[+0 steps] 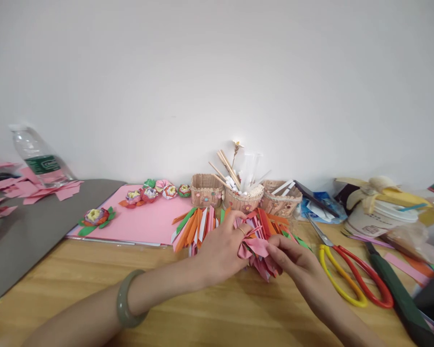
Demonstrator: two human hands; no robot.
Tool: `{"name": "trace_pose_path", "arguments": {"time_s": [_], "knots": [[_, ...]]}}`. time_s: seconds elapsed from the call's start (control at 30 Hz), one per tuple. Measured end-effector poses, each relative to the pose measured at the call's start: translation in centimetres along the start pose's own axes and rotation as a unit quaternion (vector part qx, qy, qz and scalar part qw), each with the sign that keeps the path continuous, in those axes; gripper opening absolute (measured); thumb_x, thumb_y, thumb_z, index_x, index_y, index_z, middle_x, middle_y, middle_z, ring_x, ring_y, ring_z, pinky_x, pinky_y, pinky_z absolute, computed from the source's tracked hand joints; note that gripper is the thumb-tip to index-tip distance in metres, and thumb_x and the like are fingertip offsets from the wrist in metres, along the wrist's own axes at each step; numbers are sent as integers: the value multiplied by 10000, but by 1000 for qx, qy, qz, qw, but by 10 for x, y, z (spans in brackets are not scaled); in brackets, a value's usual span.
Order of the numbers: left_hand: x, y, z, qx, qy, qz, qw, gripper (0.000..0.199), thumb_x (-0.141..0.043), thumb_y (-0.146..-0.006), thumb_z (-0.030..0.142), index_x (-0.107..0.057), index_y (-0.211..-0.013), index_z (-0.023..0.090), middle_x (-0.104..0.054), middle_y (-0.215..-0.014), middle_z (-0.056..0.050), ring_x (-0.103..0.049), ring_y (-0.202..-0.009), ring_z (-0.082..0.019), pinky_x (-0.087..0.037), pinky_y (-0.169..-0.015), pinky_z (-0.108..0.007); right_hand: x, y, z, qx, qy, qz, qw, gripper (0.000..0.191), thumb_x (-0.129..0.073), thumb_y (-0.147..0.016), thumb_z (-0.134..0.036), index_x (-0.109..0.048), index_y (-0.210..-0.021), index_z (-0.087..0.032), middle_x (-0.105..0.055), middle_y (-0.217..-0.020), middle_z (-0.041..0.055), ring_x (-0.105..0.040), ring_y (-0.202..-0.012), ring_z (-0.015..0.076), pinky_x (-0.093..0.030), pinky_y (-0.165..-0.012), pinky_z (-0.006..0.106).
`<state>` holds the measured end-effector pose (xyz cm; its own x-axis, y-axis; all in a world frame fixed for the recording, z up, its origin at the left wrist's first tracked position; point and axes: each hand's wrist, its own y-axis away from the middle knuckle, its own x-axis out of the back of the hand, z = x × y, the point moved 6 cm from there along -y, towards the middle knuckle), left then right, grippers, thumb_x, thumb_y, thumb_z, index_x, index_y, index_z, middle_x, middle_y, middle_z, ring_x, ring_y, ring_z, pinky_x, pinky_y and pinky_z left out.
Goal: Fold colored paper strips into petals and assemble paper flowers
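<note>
A bunch of folded pink paper (257, 247) is between my two hands, above the wooden table (202, 318). My left hand (226, 248) has its fingers closed around the left side of the bunch; a ring and a green bangle are on this arm. My right hand (292, 258) pinches the pink paper's right edge between thumb and fingers. Just behind the hands lie folded strips (193, 229) in orange, green, white and pink, partly covered by my left hand. More red and orange strips (265, 222) show behind the bunch.
Three small baskets, the left one (202, 190) upright, stand by the wall. Finished paper flowers (96, 218) rest on pink sheets (141, 224) at the left. Scissors (361, 274), a green-handled cutter (401, 294) and a cup with a banana peel (383, 217) are at the right. A bottle (39, 159) leans far left.
</note>
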<state>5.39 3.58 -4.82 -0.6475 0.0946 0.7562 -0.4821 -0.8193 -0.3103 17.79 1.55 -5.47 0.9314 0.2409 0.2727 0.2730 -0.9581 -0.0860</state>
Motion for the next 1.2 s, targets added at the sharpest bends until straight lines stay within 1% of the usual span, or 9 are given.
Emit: {"name": "trace_pose_path", "arguments": {"time_s": [0.27, 0.63, 0.8, 0.87, 0.9, 0.97, 1.03, 1.1, 1.2], "knots": [[3, 0, 4, 17, 172, 31, 985, 329, -621, -635, 163, -452, -917, 181, -360, -1110, -79, -409, -1082, -208, -378, -926, -352, -4, 1, 1, -4, -6, 15, 1000, 430, -487, -780, -561, -470, -571, -186, -457, -534, -17, -403, -500, 107, -348, -486, 223], [1, 5, 4, 19, 264, 72, 962, 299, -621, -663, 159, -443, -902, 178, -349, -1083, -77, -415, -1039, -195, -380, -916, -334, -13, 2, 6, -9, 12, 33, 999, 427, -460, -788, -572, -445, -594, -193, -420, -531, -28, -370, -500, 109, -308, -473, 226], [-2, 2, 0, 39, 329, 68, 941, 415, -676, -581, 108, -466, -933, 176, -337, -1140, -86, -391, -1107, -207, -360, -951, -336, -15, 3, 7, 18, 34, 54, 998, 392, -430, -827, -525, -452, -616, -196, -426, -546, -30, -380, -501, 110, -322, -469, 221], [-6, 0, -4, 78, 403, 39, 911, 482, -737, -526, 134, -501, -946, 171, -399, -1101, -76, -433, -1068, -199, -380, -923, -322, -10, 4, 7, 31, 50, 67, 996, 377, -452, -827, -501, -459, -606, -195, -451, -541, -24, -404, -509, 116, -330, -483, 228], [-10, -1, -5, 104, 454, 9, 885, 537, -771, -500, 181, -515, -972, 170, -451, -1054, -66, -480, -1003, -186, -407, -879, -312, -5, 5, 8, 34, 53, 79, 995, 375, -470, -822, -489, -459, -592, -193, -454, -533, -23, -410, -509, 118, -330, -487, 229], [-18, 0, -5, 159, 556, -63, 813, 691, -817, -440, 316, -520, -1046, 167, -549, -909, -37, -555, -778, -136, -456, -727, -274, 7, 6, 10, 38, 39, 122, 991, 374, -505, -810, -466, -457, -561, -191, -434, -510, -28, -403, -497, 114, -324, -480, 227], [-24, 3, -2, 190, 616, -125, 754, 818, -818, -374, 435, -525, -1085, 154, -595, -770, -12, -550, -589, -96, -456, -596, -242, 23, 7, 12, 52, -6, 188, 981, 346, -496, -817, -461, -488, -599, -192, -418, -519, -34, -386, -485, 108, -316, -455, 216], [-26, 4, 1, 182, 639, -154, 731, 839, -799, -371, 486, -535, -1095, 155, -612, -706, -12, -559, -546, -101, -461, -554, -237, 29, 6, 12, 56, -22, 197, 979, 259, -486, -826, -451, -575, -794, -210, -516, -629, -13, -464, -561, 128, -362, -484, 214], [-28, 4, 5, 129, 655, -175, 724, 675, -715, -520, 541, -572, -1056, 158, -642, -748, -58, -596, -608, -131, -488, -566, -250, 26, 3, 4, 71, 25, 164, 984, 275, -513, -801, -459, -621, -919, -235, -611, -867, 22, -556, -769, 172, -433, -625, 232]]}}
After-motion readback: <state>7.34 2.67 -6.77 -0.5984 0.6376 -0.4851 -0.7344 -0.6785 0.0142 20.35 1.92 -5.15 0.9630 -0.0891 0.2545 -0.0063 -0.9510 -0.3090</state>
